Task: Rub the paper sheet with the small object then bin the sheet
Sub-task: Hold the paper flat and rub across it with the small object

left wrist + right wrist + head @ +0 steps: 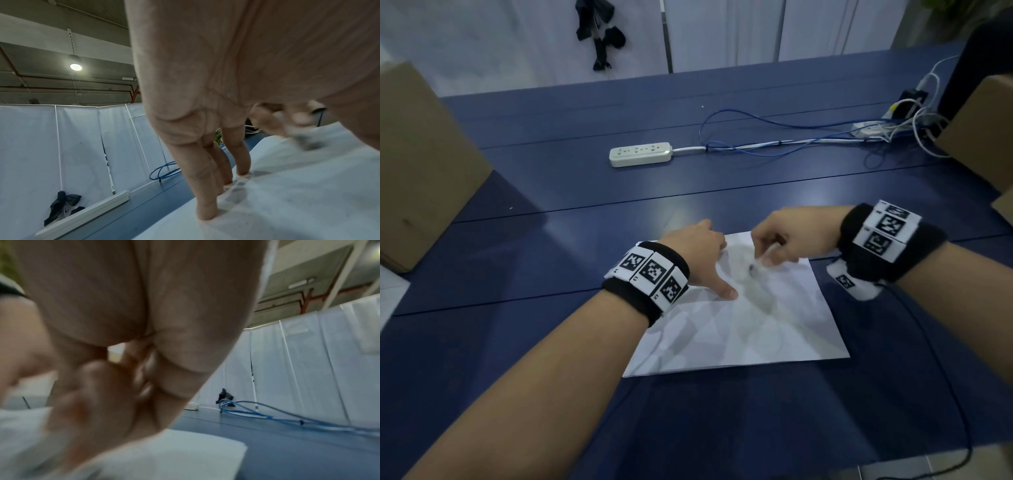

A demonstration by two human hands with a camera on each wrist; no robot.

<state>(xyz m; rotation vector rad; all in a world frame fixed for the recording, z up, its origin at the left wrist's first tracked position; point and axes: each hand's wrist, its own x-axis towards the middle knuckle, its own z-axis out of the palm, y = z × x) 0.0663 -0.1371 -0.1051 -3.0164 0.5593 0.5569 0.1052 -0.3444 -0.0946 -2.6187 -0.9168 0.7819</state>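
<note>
On the blue desk, the thin, floppy paper sheet is pinned flat by the left hand, fingers straight, while a small blurred object, probably an eraser, is pinched by the right hand. The sheet is best lifted by an edge.

White sheet flat on table

The paper sheet is white with grey smudges, lying on a dark blue counter. At twelve o'clock sits an off-white power strip beside a blue cable; black wristbands carry black-and-white square patterns, and brown cardboard boxes flank at nine and three o'clock.
</note>
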